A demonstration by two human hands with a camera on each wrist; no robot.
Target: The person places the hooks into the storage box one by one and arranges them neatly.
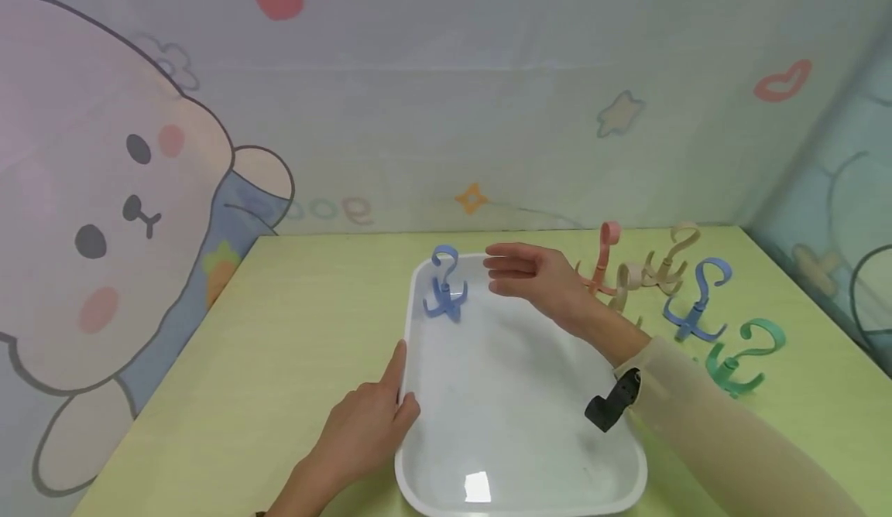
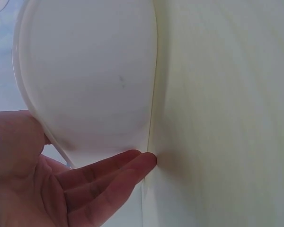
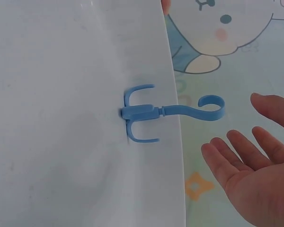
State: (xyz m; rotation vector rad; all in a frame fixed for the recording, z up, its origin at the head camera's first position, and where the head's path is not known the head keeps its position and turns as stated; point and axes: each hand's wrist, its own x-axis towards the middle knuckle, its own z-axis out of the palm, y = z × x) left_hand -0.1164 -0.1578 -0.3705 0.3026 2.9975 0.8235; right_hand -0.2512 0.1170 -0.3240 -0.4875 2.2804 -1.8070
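A blue multi-pronged hook (image 1: 446, 300) with a curled top stands inside the white tray (image 1: 516, 424), near its far left corner. Just right of this hook, my right hand (image 1: 540, 277) hovers over the tray with fingers extended, holding nothing. The right wrist view shows that hand (image 3: 255, 170) apart from the hook (image 3: 142, 112), thumb spread from the fingers. At the tray's left side, my left hand (image 1: 365, 424) grips the edge, its thumb over the rim. In the left wrist view, the left hand's fingers (image 2: 102, 189) touch the tray's outer wall (image 2: 94, 85).
Right of the tray, on the pale yellow table (image 1: 313, 308), stand several similar hooks: a pink one (image 1: 603, 261), a beige one (image 1: 669, 265), another beige one (image 1: 625, 285) partly hidden, a blue one (image 1: 699, 300) and a green one (image 1: 735, 362). A cartoon-printed curtain (image 1: 418, 114) hangs behind.
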